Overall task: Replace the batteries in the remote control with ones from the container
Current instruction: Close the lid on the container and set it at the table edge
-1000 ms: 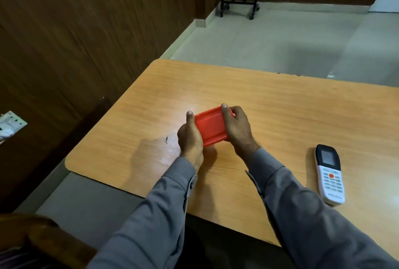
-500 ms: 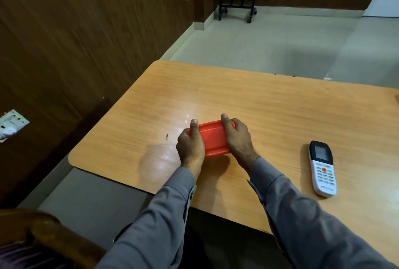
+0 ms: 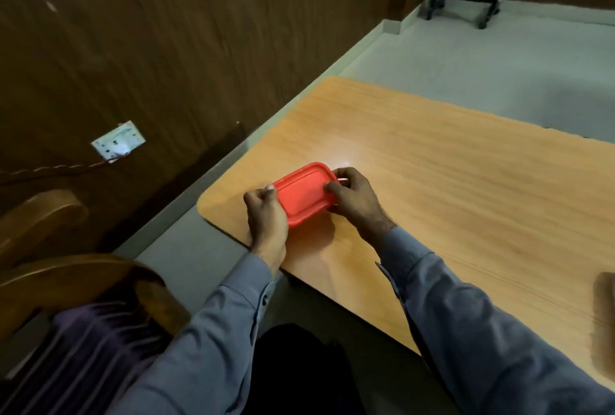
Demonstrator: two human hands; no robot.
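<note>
Since a moment ago the view has swung left, so the remote has slipped out of sight at the right and the red container (image 3: pixel 307 193) now sits lower and flatter, down on the worktop (image 3: pixel 466 188) near its rounded front-left corner. Its lid faces up, closed as far as I can see, with the long side running diagonally away to the right. Both hands have stayed on it, one at each short end. His left hand (image 3: pixel 266 215) curls round the near-left end, thumb tip pressed on the lid's rim. His right hand (image 3: pixel 352 198) closes over the far-right end, fingertips (image 3: pixel 329 186) hooked on the lid edge, something pale showing just under them. So the container lies squarely between the two grips, touching both. Grey sleeves (image 3: pixel 466 314) run back toward me. Off to the left stands a wooden chair (image 3: pixel 50 221), beyond it dark panelled wall with a white socket plate (image 3: pixel 118 141)
</note>
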